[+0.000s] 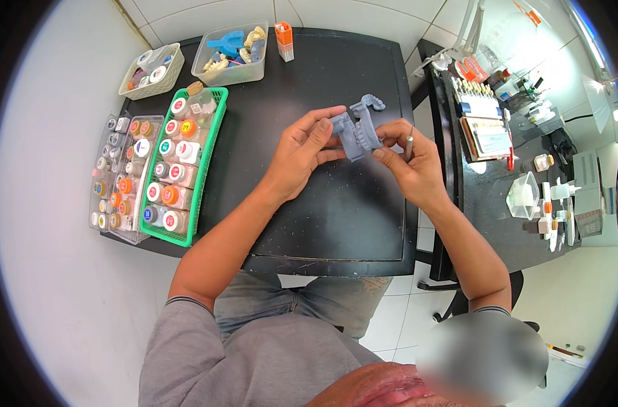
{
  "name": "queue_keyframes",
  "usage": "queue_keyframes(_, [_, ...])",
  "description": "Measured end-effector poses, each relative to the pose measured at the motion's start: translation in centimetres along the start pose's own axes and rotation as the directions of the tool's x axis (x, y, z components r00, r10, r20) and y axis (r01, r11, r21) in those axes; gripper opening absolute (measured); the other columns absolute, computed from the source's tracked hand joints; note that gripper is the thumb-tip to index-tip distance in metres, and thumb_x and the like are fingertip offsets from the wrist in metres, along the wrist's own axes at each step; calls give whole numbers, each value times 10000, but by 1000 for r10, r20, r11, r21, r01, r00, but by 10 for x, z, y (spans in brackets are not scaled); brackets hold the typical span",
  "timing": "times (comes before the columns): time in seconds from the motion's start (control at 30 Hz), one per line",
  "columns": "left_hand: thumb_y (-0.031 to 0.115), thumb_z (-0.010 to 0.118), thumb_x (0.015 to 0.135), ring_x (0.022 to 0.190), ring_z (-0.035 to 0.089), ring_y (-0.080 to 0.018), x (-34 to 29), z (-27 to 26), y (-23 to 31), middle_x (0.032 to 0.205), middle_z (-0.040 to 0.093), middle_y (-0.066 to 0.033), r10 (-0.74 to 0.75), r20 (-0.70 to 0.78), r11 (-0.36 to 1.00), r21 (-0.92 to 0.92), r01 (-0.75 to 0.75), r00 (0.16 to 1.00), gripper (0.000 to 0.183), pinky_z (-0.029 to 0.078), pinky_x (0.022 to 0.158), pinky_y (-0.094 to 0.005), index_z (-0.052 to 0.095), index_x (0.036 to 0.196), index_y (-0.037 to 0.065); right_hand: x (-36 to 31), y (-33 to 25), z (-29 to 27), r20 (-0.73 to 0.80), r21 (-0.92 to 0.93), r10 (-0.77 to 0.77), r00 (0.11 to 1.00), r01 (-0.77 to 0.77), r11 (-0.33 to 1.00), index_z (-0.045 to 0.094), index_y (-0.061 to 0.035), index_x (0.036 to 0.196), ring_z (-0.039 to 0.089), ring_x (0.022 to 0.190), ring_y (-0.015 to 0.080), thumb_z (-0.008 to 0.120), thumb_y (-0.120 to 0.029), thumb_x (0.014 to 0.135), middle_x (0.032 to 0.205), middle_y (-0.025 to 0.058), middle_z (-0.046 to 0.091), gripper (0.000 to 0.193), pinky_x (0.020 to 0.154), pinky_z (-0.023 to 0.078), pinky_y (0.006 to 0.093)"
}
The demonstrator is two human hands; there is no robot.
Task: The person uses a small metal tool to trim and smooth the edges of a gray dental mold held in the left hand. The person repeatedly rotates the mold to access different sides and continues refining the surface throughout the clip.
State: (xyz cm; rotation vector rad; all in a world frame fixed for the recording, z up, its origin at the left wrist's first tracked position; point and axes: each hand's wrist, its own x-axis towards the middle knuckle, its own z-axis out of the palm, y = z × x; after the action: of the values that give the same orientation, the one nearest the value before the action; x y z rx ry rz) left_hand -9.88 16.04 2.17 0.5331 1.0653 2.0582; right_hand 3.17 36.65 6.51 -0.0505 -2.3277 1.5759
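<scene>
Dental model (364, 132) held up over black table (302, 224)

A person in a gray shirt (268, 353) and jeans (292, 298) sits at the near edge, both forearms reaching over the tabletop. The left hand (296, 146) grasps the left side of the blue-gray model between thumb and fingers; the right hand (417, 166) pinches its right side, a slim tool (409, 146) tucked among the same fingers. The model is raised above the table's far right part, its toothed arches showing; whether its parts are joined cannot be told. The step in hand looks like handling and checking the model, and the next move seems to call for a firm left grip and care with the tool. At left, a green basket (205, 159) holds capped bottles (172, 195). At the far edge stand a clear tub (237, 76) and an orange-and-white box (284, 44).
</scene>
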Motion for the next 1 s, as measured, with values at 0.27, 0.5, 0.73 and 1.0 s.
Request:
queue_keyframes(0.27, [234,727,1104,1378,632,-241,-1,-1,-6,1522,608,-136,141,57,980,131,-148,988,588,554,1161,-448,510,1606,17,-1,6,-1,5,29,53,999,-53,998,736,-17,1225,624,920,69,804,-1,982,1033,8,687,253,704,542,238])
queue_keyframes(0.5, [66,864,964,1456,559,-249,-5,6,-1,1532,579,-122,216,59,955,194,-223,975,750,487,1233,-445,493,1613,3,0,-3,-1,-16,192,134,991,-129,973,731,34,1241,671,880,88,777,-76,1033,988,36,734,240,731,555,240])
queue_keyframes(0.73, [6,930,856,1460,556,-270,-2,7,-7,1513,533,-113,368,130,792,476,-383,921,789,489,1277,-472,580,1562,41,2,-3,-7,19,404,323,946,-302,863,726,54,1257,688,866,103,790,-111,1036,993,69,761,283,782,561,264])
queue_keyframes(1.0, [31,953,825,1450,568,-278,-4,9,-7,1519,535,-120,391,211,724,530,-441,896,818,498,1270,-471,595,1560,63,1,0,-2,18,431,288,958,-267,862,733,55,1236,690,885,107,824,-88,1012,995,69,769,281,803,561,269])
